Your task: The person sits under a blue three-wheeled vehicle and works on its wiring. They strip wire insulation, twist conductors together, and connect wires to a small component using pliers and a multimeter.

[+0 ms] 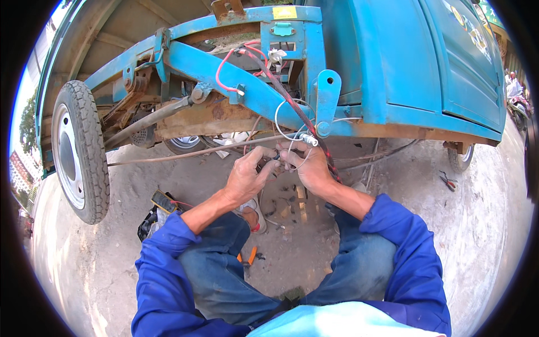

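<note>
Fingertips of the left hand point(245, 178) and right hand point(310, 168) meet at frame centre, each grip pinched shut on thin white wires point(286, 136) ending in a small white connector point(308, 139), just below the blue frame rail point(247, 84) of the tipped-up cart. The wires loop up toward the red wires point(224, 64) and braided cable point(292, 104) above, long axis running upper left to lower right. Judging by the loose ends, joining looks unfinished; pliers point(447, 181) lie on the concrete ground point(483, 236) at right.

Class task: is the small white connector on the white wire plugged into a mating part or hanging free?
Free. The white connector shows its bare end just above the right hand, with nothing joined to it.
</note>
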Motion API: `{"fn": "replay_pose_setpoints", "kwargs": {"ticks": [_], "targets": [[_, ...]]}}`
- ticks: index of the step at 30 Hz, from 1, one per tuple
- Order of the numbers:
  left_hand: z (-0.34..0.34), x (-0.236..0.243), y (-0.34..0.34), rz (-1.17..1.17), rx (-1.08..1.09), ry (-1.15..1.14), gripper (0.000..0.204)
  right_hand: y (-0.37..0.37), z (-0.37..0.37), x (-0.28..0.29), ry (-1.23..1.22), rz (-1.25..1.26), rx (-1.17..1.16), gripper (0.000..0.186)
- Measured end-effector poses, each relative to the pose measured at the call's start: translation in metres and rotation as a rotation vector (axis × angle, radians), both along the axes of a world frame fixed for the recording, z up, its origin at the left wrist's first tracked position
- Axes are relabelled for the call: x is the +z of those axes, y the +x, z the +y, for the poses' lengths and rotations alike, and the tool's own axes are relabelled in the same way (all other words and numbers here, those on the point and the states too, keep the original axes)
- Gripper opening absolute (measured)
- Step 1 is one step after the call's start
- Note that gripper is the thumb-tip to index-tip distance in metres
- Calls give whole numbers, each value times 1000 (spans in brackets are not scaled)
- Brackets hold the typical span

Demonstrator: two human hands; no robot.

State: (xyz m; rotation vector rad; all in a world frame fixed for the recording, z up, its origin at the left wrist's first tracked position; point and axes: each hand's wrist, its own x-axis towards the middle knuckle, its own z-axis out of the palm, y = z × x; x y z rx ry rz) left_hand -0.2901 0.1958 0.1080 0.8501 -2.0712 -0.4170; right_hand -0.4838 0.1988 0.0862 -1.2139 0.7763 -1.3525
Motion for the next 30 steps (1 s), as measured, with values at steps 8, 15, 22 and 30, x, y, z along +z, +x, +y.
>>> {"fn": "replay_pose_setpoints", "kwargs": {"ticks": [8, 15, 22, 30], "targets": [[2, 3, -13, -8, -33, 78, 20, -11, -1, -7, -54, -9, 51, 18], [4, 7, -13, -36, -20, 81, 20, -11, -4, -11, -77, 37, 22, 17], [9, 14, -8, -90, 18, 114, 20, -3, -4, -9, -48, -9, 12, 22], [2, 6, 4, -91, -24, 39, 20, 5, -10, -12, -36, 18, 2, 20]]}}
